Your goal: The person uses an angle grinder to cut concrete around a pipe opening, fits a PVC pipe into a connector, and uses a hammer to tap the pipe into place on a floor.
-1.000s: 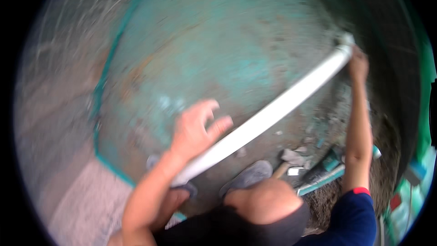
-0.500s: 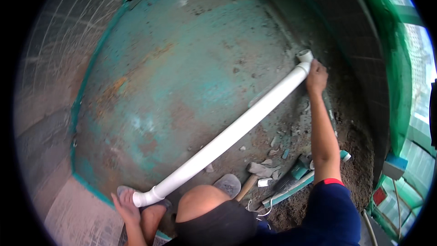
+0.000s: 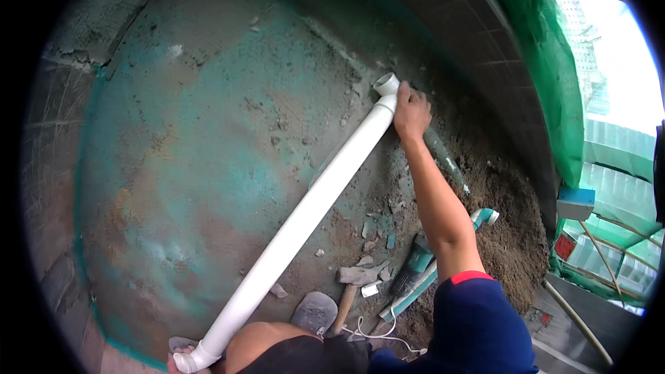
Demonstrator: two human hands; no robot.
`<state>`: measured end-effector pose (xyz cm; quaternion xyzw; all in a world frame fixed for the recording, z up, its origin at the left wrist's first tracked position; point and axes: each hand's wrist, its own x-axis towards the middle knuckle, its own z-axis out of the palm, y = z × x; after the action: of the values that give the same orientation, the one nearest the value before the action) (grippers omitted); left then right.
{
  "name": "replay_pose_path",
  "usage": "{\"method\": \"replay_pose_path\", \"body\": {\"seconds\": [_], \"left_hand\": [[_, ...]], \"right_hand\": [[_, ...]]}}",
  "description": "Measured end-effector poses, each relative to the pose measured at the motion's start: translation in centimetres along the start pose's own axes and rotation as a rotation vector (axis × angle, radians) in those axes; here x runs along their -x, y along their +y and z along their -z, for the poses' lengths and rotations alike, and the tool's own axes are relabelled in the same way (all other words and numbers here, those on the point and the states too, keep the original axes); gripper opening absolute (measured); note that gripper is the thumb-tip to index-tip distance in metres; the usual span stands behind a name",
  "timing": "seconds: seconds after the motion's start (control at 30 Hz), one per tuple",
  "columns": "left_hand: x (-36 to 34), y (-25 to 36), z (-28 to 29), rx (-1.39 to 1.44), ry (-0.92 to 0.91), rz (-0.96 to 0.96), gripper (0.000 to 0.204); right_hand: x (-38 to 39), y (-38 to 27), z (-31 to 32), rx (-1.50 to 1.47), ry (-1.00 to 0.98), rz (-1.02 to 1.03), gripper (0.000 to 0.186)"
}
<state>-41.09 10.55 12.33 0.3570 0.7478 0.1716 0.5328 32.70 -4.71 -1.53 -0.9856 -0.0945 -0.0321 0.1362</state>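
Pipe (image 3: 300,227), long and white, is stretching diagonally over the stained floor (image 3: 208,215), bearing 2 elbows! Right hand (image 3: 412,114) is gripping the upper elbow (image 3: 386,86), curled closed. Left hand (image 3: 172,363) is peeking out at the lower elbow (image 3: 190,361), its grip too hidden to tell. Hammer (image 3: 356,275) is lying beside a grey shoe (image 3: 315,312).

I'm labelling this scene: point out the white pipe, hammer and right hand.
White pipe (image 3: 292,235), head view: middle of its length.
Hammer (image 3: 346,305), head view: its handle.
Right hand (image 3: 413,116), head view: its back.
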Motion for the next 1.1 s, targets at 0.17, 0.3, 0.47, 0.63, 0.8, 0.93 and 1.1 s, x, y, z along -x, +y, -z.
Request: {"method": "replay_pose_path", "body": {"seconds": [0.17,0.3,0.47,0.63,0.8,0.93,1.1], "left_hand": [[-0.7,-0.2,2.0,0.452,0.155,0.36,0.047],[-3.3,-12.5,12.8,0.465,-0.102,0.119,0.042],[-5.6,-6.8,2.8,0.609,0.049,0.242,0.032],[-1.8,-2.0,0.0,0.582,0.264,0.364,0.032],[-7.4,-8.3,3.9,0.58,0.118,0.363,0.032],[-5.3,-4.3,-1.5,0.266,0.182,0.226,0.035],[-3.9,-4.4,-3.4,-0.829,0.206,-0.737,0.035]], "right_hand": [[0.0,0.2,-0.7,0.017,-0.003,-0.012,0.058],[0.5,-0.5,-1.8,-0.03,-0.059,-0.003,0.058],[-0.3,-0.5,-1.3,0.024,0.022,0.027,0.059],[0.0,1.2,-0.8,0.048,0.005,-0.008,0.059],[0.2,-1.1,-1.3,0.013,0.021,0.02,0.056],[-0.3,0.8,-0.7,0.052,0.075,0.03,0.053],[0.3,-0.1,-1.0,0.04,0.066,0.017,0.053]]}}
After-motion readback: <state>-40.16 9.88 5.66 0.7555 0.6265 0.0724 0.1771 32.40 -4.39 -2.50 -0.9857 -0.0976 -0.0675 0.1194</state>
